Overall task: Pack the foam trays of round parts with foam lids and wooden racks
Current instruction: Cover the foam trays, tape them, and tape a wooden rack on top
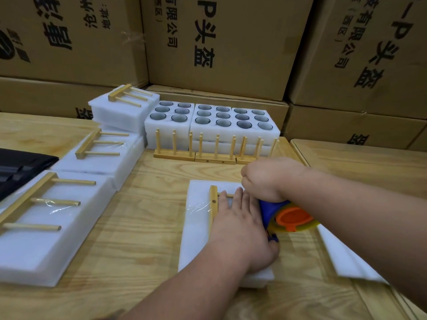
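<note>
White foam pack (198, 239) lies on the table (143, 239) near its front edge, with a wooden rack (213, 202) on top. The left hand (240, 225) presses flat on it, fingers straight. The right hand (265, 179) grips a tape dispenser (288, 215). I judge the foam light and soft, easy to dent; better to hold it by the sides and press gently
</note>
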